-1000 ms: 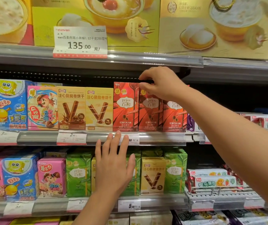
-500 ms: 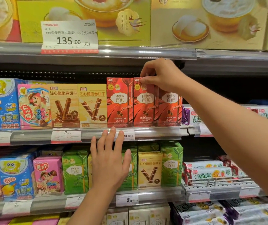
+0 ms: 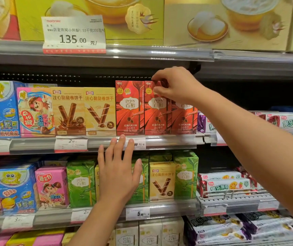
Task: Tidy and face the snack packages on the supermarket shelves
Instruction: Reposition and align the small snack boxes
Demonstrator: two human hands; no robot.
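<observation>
My right hand (image 3: 175, 85) is up at the middle shelf (image 3: 159, 142). Its fingers (image 3: 161, 82) pinch the top edge of the 2nd red Pejoy box (image 3: 157, 112), thumb in front, other fingers curled over the top. I hold it up high bc that's the easy spot to tip or slide a thin box w/o knocking the ones next to it. This box sits between the 1st red Pejoy box (image 3: 129, 107) and the 3rd red Pejoy box (image 3: 184, 118), touching both. The 3rd looks set a bit further back, so I think I'm lining the fronts up w/ the shelf edge.

My left hand (image 3: 119, 173) lies flat, fingers straight and a bit apart, holding nothing. It presses on the green Pejoy boxes (image 3: 81, 183) one shelf down, fingertips up at the price tag (image 3: 139, 143). I guess it keeps me steady and keeps those boxes from falling fwd.

The yellow roll-biscuit boxes (image 3: 84, 110) to the left already face out fine.
</observation>
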